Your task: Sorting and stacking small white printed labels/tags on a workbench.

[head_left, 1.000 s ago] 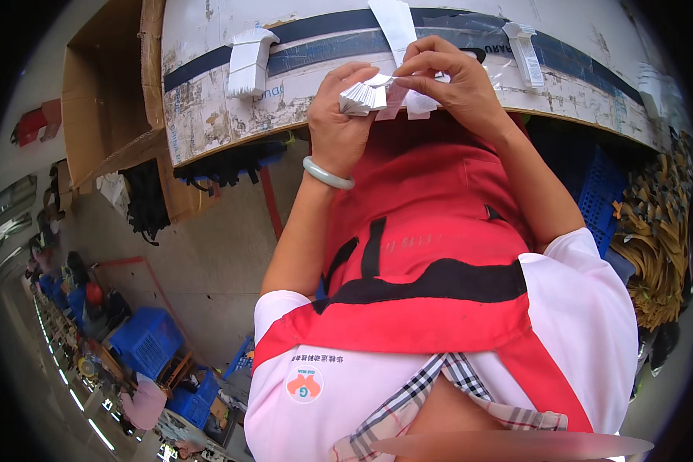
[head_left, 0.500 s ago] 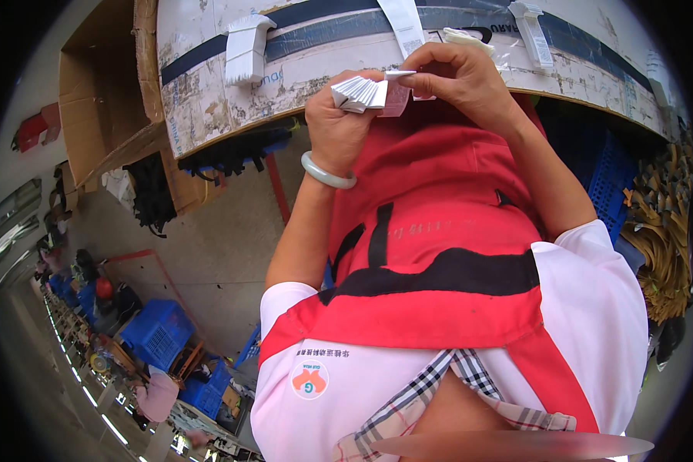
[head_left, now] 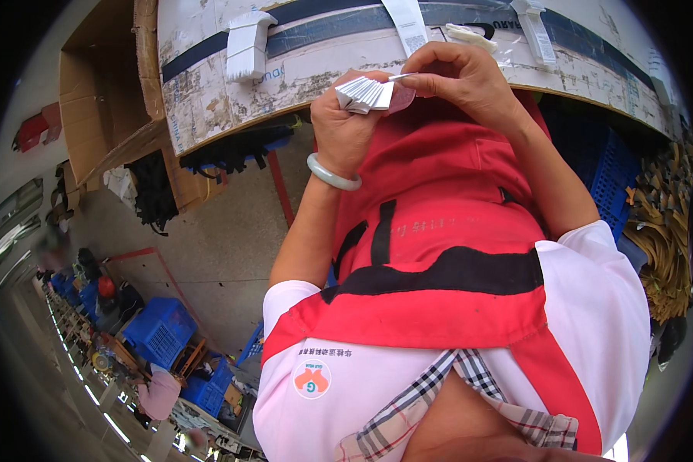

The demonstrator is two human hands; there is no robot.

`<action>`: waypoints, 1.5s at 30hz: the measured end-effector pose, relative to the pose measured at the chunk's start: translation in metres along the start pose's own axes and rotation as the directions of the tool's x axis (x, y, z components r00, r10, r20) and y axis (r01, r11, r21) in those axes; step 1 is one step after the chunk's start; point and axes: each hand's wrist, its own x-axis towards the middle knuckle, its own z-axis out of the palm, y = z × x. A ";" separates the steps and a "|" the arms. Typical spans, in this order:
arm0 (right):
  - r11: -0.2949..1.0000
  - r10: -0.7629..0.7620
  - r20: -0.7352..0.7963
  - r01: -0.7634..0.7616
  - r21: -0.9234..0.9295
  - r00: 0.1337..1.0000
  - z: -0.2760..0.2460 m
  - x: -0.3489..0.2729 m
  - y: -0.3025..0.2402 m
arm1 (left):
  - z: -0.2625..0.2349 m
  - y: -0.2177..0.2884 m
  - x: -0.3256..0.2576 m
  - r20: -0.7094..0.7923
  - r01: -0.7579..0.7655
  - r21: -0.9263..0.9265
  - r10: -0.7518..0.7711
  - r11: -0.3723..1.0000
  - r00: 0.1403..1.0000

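My left hand, with a pale bangle on its wrist, is closed around a fanned bundle of white labels. Just to its right, my right hand pinches a thin white label between thumb and forefinger. That label is seen nearly edge-on, its left end close to the fan. A pale pinkish piece shows below the pinch; what it belongs to is unclear. Both hands are at the near edge of the worktable, above my red apron.
On the table lie a stack of white labels, a long printed white strip, another white stack and a crumpled whitish item. An open cardboard box stands left. A blue crate and brown strips are at right.
Both hands have shifted slightly to the right with the labels. The label in my right hand has turned more edge-on, and less of the pinkish piece shows below.
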 end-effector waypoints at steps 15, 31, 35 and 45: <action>0.996 0.081 0.071 -0.082 0.020 0.994 -0.001 -0.004 0.001 | 0.001 -0.002 -0.005 0.012 0.024 0.037 -0.024 0.999 1.000; 0.960 0.147 -0.027 -0.136 0.244 0.989 0.032 -0.021 0.014 | 0.009 -0.017 -0.031 0.363 0.503 -0.416 -0.368 0.758 0.856; 0.964 0.172 0.031 -0.175 0.200 0.985 0.031 -0.024 0.016 | 0.008 -0.023 -0.039 0.388 0.518 -0.420 -0.369 0.745 0.845; 0.951 0.233 0.044 -0.237 0.201 0.972 0.043 -0.039 0.018 | 0.008 -0.030 -0.054 0.379 0.586 -0.516 -0.447 0.625 0.811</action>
